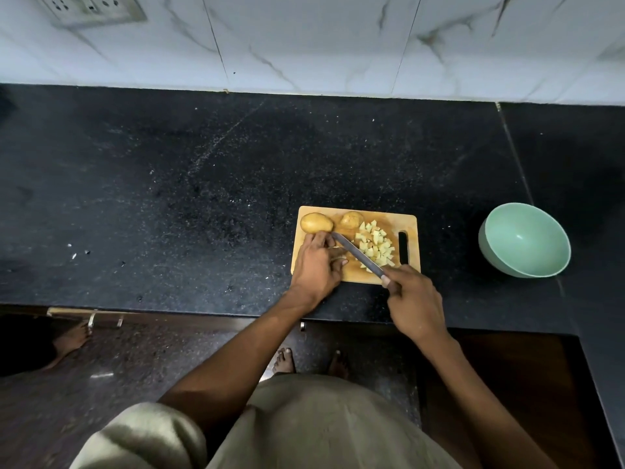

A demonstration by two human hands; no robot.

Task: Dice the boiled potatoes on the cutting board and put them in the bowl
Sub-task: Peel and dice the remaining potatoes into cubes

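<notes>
Wooden cutting board [355, 277] sits near the tabletop [169, 198] front edge. My right hand [414, 302] grips the knife [358, 255]; my left hand [316, 265] curls, its hold hidden. Bowl [524, 240] stands well apart.

Diced potato [375, 245] on board [355, 275]; bowl [524, 240] right

wall socket [91, 8] cut off by top edge (blurred), knife [358, 253] handle hidden in grip

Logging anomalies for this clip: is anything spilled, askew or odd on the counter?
Nothing serious. A few pale scraps lie on the counter far left of the cutting board. The diced potato is all on the board, and the bowl stands empty.
</notes>
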